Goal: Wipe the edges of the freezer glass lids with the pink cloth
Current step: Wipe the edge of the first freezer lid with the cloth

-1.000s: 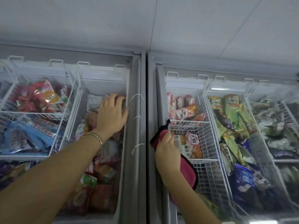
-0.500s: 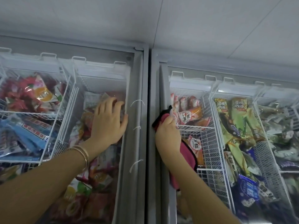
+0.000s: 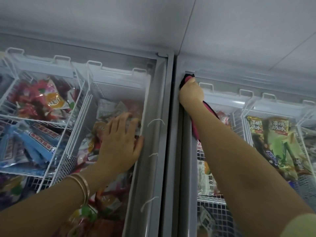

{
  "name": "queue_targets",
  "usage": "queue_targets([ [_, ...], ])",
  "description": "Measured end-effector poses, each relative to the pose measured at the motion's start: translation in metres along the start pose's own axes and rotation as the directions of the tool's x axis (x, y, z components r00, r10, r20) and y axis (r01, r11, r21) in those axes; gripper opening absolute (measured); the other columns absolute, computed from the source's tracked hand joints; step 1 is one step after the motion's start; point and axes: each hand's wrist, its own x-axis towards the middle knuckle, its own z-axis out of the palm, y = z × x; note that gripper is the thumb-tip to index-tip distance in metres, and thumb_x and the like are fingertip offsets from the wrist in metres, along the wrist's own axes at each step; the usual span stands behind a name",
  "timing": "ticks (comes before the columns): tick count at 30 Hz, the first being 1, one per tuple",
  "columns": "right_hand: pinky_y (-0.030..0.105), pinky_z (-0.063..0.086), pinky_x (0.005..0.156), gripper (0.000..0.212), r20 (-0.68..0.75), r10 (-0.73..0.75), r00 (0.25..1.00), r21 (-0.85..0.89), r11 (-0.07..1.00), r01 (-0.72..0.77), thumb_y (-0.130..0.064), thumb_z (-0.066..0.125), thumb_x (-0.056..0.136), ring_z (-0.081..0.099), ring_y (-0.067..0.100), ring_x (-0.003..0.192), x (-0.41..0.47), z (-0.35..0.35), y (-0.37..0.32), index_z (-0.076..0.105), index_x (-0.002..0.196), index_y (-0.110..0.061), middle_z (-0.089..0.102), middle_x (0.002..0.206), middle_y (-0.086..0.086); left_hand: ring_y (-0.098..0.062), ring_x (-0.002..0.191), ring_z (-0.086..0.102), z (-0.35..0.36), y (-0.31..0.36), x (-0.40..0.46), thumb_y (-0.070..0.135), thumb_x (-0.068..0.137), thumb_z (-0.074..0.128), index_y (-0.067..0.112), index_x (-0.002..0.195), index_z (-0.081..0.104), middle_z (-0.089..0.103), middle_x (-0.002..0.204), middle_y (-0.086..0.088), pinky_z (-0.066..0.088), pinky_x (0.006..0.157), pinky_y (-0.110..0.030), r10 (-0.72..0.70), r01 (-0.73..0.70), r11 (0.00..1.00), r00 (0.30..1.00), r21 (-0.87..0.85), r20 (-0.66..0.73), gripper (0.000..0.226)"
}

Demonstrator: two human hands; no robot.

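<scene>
Two chest freezers stand side by side under glass lids. My right hand [image 3: 191, 92] is stretched to the far left corner of the right freezer's glass lid [image 3: 256, 86], pressing the pink cloth [image 3: 187, 79] against the lid's left edge frame [image 3: 185, 151]. The rest of the pink, dark-trimmed cloth trails back under my forearm. My left hand [image 3: 119, 144] lies flat, fingers spread, on the left freezer's glass lid [image 3: 119, 79], close to its right edge frame [image 3: 150, 142]. It holds nothing. Thin gold bangles sit on that wrist.
White wire baskets [image 3: 42, 120] under the glass hold packaged ice creams in red, blue and green wrappers. A narrow dark gap [image 3: 171, 134] separates the two freezers. A white wall [image 3: 153, 23] rises directly behind them.
My right hand has slid the pink cloth along the right lid's left edge away from me, up to the far corner. My left hand stays flat on the left lid.
</scene>
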Motion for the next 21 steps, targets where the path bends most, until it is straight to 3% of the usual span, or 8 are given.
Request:
queue_targets([
  [7, 0.038, 0.043, 0.084, 0.038, -0.013, -0.011, 1.000, -0.049, 0.999, 0.010, -0.001, 0.029, 0.093, 0.053, 0.037, 0.113, -0.078, 0.001, 0.016, 0.028, 0.130, 0.008, 0.050, 0.128, 0.024, -0.035, 0.113, 0.045, 0.000, -0.001, 0.000, 0.038, 0.087, 0.043, 0.013, 0.120, 0.049, 0.048, 0.129, -0.016, 0.036, 0.095, -0.046, 0.007, -0.007, 1.000, 1.000, 0.021, 0.002, 0.042],
  [11, 0.033, 0.043, 0.091, 0.042, -0.044, -0.071, 0.997, -0.143, 0.988, 0.064, 0.003, 0.028, 0.091, 0.048, 0.034, 0.120, -0.159, 0.004, 0.036, 0.023, 0.132, 0.012, 0.044, 0.134, 0.027, -0.035, 0.113, 0.047, -0.005, 0.002, -0.002, 0.038, 0.086, 0.042, 0.012, 0.118, 0.051, 0.050, 0.127, -0.017, 0.038, 0.093, -0.046, 0.013, -0.013, 1.000, 1.000, 0.010, -0.025, 0.042],
  [14, 0.026, 0.042, 0.064, 0.040, -0.049, -0.094, 0.994, -0.127, 0.988, 0.087, 0.004, 0.027, 0.089, 0.059, 0.031, 0.101, -0.222, 0.012, 0.052, 0.025, 0.129, 0.011, 0.047, 0.126, 0.029, -0.037, 0.109, 0.050, -0.009, 0.007, -0.008, 0.037, 0.086, 0.040, 0.010, 0.116, 0.054, 0.054, 0.122, -0.018, 0.040, 0.092, -0.046, 0.014, -0.013, 1.000, 0.999, 0.011, -0.034, 0.043],
  [17, 0.020, 0.040, 0.060, 0.035, -0.033, -0.098, 0.995, -0.083, 0.992, 0.095, 0.004, 0.029, 0.089, 0.060, 0.024, 0.091, -0.273, 0.024, 0.067, 0.033, 0.124, 0.007, 0.050, 0.117, 0.022, -0.035, 0.109, 0.054, -0.013, 0.012, -0.014, 0.035, 0.088, 0.038, 0.008, 0.116, 0.057, 0.059, 0.120, -0.018, 0.041, 0.094, -0.045, 0.028, -0.028, 0.999, 0.999, 0.032, -0.016, 0.043],
  [21, 0.018, 0.044, 0.043, 0.030, -0.062, -0.120, 0.991, 0.004, 0.993, 0.121, 0.015, 0.055, 0.072, 0.062, 0.021, 0.058, -0.321, 0.025, 0.076, 0.047, 0.100, 0.008, 0.062, 0.087, 0.021, -0.041, 0.120, 0.048, -0.016, 0.019, -0.024, 0.024, 0.091, 0.037, 0.000, 0.122, 0.054, 0.054, 0.129, -0.025, 0.037, 0.103, -0.049, -0.050, 0.050, 0.988, 0.999, -0.149, 0.001, 0.042],
])
